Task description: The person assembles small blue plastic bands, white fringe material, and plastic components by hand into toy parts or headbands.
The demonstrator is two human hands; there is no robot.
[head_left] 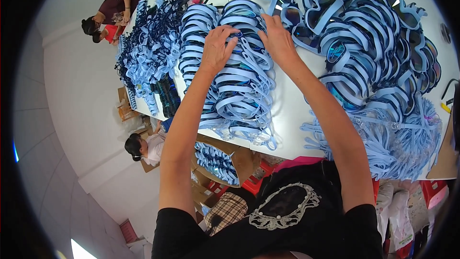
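Note:
Two long rows of light blue goggles with dark lenses lie nested in front of me on the white table. My left hand (220, 49) rests on the upper part of the right-hand row (242, 84), its fingers bent and its thumb apart, closed about the edge of one pair. At that row's right edge, my right hand (278, 40) has its fingers curled over the goggles' rim and its thumb lower down. Both hands are at about the same height along the row. Their fingertips are partly hidden among the frames. The left-hand row (194, 43) lies beside my left forearm.
More goggles are heaped on the right (354, 43), above a pile of light blue straps (383, 139). Tangled blue and dark parts (148, 52) cover the table's left side. A cardboard box (244, 160) of blue pieces stands below the edge. Other people (112, 12) sit at left.

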